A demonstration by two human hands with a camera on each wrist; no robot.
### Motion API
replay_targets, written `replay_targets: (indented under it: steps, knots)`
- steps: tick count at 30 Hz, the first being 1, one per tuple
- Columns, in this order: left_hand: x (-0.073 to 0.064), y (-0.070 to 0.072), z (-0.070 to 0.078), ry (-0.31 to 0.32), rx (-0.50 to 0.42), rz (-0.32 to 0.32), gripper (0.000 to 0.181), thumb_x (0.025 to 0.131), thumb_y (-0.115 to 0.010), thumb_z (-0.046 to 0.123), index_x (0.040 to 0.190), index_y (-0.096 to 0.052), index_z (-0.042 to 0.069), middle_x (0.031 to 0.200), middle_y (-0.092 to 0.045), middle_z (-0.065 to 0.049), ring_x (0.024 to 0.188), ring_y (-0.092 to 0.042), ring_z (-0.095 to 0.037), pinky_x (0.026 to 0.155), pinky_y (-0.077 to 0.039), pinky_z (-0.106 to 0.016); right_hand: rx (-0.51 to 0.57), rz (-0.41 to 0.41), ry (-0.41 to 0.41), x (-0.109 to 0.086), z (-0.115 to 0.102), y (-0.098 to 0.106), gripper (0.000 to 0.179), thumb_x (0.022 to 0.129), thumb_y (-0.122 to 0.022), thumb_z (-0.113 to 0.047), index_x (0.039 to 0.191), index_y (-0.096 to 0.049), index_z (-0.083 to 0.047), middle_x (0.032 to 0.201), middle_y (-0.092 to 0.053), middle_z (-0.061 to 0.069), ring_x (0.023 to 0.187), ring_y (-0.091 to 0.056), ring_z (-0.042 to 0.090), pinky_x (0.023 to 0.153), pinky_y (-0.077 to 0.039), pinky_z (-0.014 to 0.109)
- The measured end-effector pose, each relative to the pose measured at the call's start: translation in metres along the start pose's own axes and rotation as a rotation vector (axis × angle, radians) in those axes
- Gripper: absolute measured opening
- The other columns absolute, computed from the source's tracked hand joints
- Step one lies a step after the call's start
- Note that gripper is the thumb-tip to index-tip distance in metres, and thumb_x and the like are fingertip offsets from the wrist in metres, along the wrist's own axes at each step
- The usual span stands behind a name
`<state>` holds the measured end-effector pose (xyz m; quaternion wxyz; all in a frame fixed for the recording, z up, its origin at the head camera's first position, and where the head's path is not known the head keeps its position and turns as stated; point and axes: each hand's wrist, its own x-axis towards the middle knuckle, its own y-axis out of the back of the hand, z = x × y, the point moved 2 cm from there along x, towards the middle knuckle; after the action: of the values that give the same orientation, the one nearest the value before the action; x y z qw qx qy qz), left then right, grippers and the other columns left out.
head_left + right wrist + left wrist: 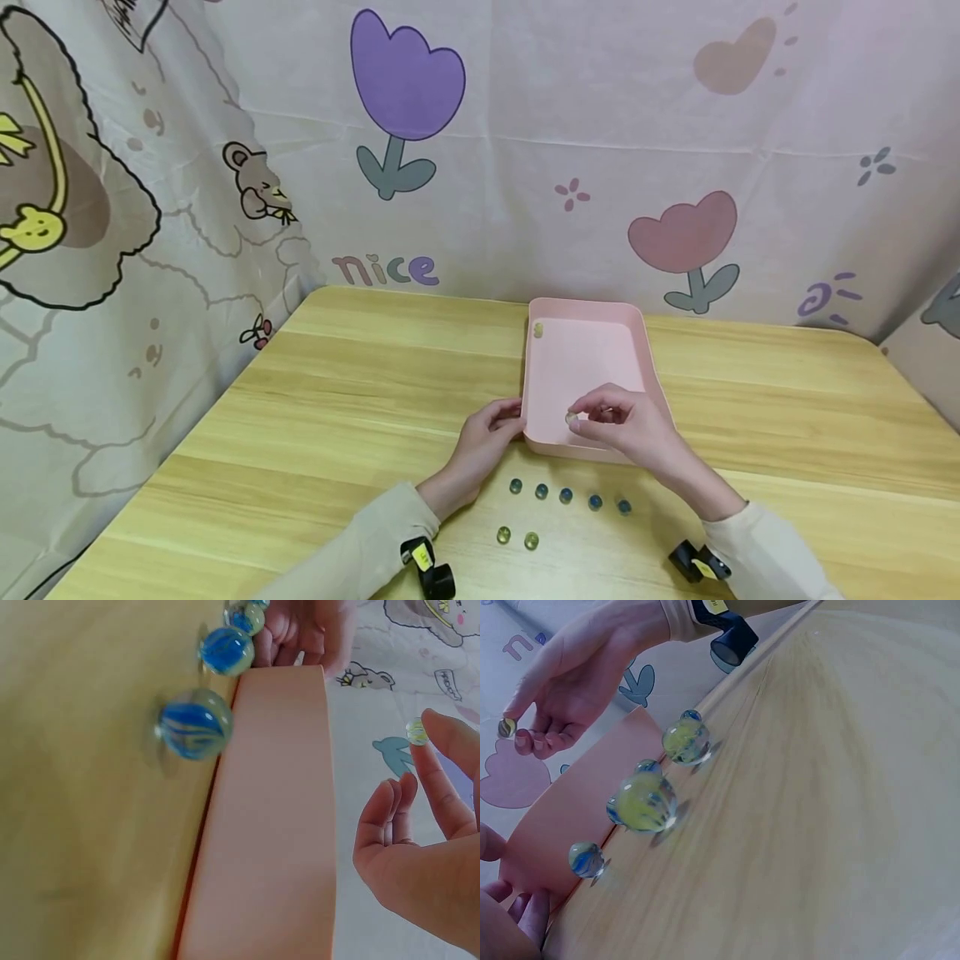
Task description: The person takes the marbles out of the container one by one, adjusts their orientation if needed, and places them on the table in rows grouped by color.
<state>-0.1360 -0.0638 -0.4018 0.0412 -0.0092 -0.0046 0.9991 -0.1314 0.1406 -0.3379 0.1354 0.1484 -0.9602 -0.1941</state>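
Observation:
My right hand point(626, 423) pinches a clear marble with a yellowish swirl point(417, 731) between thumb and index finger. It is over the near part of a pink tray point(592, 350), above the floor, the other fingers curled in. At the tray's left side near the front corner, my left hand point(483, 442) holds the wall with thumb and fingertips. Yellow glass point(537, 330) lies in the tray's far left corner; whether it is one marble or two I cannot tell. In front stands a row of several blue-swirled marbles point(566, 496), with two yellow marbles point(531, 541) nearer me.
The wooden table point(360, 392) reaches back to a printed cloth point(510, 125) hung behind and on the left. Loose marbles lie close to the tray's front wall, between my forearms. Each wrist wears a black camera point(429, 568).

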Motion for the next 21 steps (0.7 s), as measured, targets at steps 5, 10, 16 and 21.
replay_targets:
  steps: [5,10,16,21]
  knots:
    - [0.001,-0.001,0.0,0.01,0.007,-0.001,0.038,0.093,-0.062,0.008,0.128,-0.056,-0.005,0.118,-0.061,-0.014,0.103,-0.06,-0.021,0.09,-0.052,-0.031,-0.005,-0.007,-0.008,-0.005,0.001,-0.001,0.013,0.082,-0.076,-0.011,0.094,-0.073,-0.006,0.087,-0.062,0.003,0.077,-0.053,0.014,0.063,-0.046,0.021]
    - [0.002,-0.001,-0.001,0.004,0.013,-0.002,0.038,0.093,-0.061,0.009,0.128,-0.056,-0.005,0.119,-0.061,-0.014,0.103,-0.06,-0.021,0.091,-0.052,-0.031,-0.009,-0.011,-0.02,-0.008,0.001,-0.002,0.013,0.082,-0.076,-0.012,0.093,-0.074,-0.007,0.086,-0.062,0.003,0.076,-0.054,0.014,0.063,-0.047,0.022]
    - [0.003,-0.001,-0.001,0.002,0.012,-0.011,0.038,0.094,-0.061,0.009,0.129,-0.055,-0.005,0.119,-0.061,-0.014,0.103,-0.06,-0.021,0.091,-0.051,-0.031,-0.021,-0.028,-0.023,-0.012,0.002,-0.004,0.013,0.082,-0.076,-0.012,0.093,-0.073,-0.006,0.084,-0.061,0.002,0.075,-0.052,0.013,0.062,-0.045,0.021]
    - [0.001,0.0,-0.001,0.001,0.013,-0.01,0.038,0.094,-0.061,0.008,0.129,-0.055,-0.005,0.119,-0.061,-0.016,0.103,-0.059,-0.023,0.092,-0.051,-0.032,-0.023,-0.028,-0.017,-0.016,0.004,-0.004,0.012,0.082,-0.076,-0.012,0.093,-0.074,-0.006,0.084,-0.061,0.001,0.075,-0.052,0.013,0.064,-0.045,0.022]
